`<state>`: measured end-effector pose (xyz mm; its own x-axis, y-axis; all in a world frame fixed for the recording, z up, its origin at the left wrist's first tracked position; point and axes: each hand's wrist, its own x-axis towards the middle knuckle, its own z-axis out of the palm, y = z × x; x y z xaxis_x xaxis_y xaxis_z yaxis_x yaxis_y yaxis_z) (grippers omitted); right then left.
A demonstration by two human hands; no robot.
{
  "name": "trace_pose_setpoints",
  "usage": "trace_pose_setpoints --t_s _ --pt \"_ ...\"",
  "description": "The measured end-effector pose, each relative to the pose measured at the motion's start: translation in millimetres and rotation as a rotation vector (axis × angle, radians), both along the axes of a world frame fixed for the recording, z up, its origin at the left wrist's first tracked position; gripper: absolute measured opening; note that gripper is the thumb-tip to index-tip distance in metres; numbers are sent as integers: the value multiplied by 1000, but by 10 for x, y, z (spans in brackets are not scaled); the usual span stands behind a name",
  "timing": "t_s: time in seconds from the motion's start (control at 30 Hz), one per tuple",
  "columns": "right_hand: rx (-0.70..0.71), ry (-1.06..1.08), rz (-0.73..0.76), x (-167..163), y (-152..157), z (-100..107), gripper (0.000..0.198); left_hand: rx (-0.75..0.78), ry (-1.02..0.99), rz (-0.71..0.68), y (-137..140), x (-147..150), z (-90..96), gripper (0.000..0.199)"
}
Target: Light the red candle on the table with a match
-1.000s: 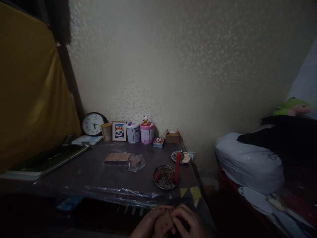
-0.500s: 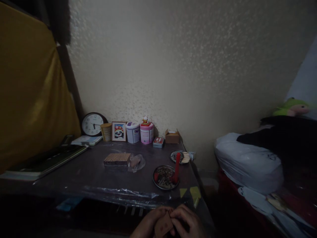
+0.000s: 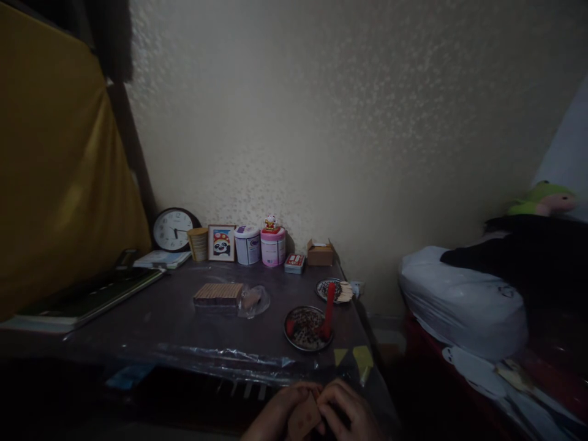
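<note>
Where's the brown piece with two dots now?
Head view, bottom centre: the brown piece is held between the left hand and right hand, below the round dish in frame.

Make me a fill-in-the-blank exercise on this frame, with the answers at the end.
1. The left hand and right hand hold a flat brown piece marked with ____ reddish spots.
2. The small figurine stands on the ____ canister.
3. The framed picture shows a cartoon ____.
4. The upright stick at the nearer dish is coloured ____.

Missing words: two; pink; panda; red.
</note>
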<state>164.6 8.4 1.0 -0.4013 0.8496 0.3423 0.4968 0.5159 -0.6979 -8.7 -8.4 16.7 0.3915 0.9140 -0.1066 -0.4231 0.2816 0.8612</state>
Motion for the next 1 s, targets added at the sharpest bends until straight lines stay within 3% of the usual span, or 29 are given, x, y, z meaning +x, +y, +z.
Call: trace_pose_setpoints --t_s 0.2,0.47,1.0 --pt "-20 16 -16 -16 -38 61 19 -134 -12 -32 98 39 -184 38" --pt "38 77 -4 5 -48 40 19 -147 29 -2 58 25 -111 44" --pt "129 110 -43 80 -18 143 17 -71 -5 48 123 -14 -146 45"
